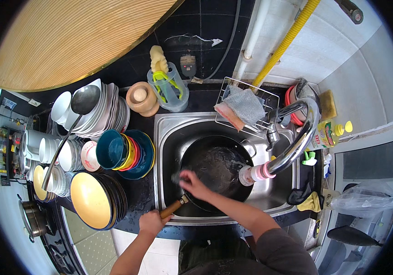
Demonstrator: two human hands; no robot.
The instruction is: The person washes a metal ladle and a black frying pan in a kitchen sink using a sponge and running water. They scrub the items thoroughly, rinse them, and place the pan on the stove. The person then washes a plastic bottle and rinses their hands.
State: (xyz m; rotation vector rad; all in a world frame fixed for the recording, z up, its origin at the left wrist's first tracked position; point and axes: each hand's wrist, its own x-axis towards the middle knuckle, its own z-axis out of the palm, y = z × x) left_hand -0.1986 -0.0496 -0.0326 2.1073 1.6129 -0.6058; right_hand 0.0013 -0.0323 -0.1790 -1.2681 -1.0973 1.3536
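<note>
A black wok (213, 168) with water in it sits tilted in the stainless steel sink (159, 165). My left hand (152, 221) grips the wok's wooden handle (171, 209) over the sink's front edge. At the wok's left rim, my right hand (194, 185) holds a small grey scrubber (175, 177), blurred and partly hidden by the fingers. The chrome faucet (308, 137) arches over from the right, and its pink-ringed nozzle (256, 173) hangs above the wok's right side. A small loop handle (250, 147) stands on the wok's far right rim.
Left of the sink stand stacked teal and coloured bowls (112, 149), yellow-lined bowls (91, 201) and white plates (114, 106), with a ladle (86, 99) resting on top. Behind are a wooden mortar (142, 99), a plastic holder (170, 89) and a wire rack (222, 92) with cloths (244, 105). A detergent bottle (327, 134) stands right.
</note>
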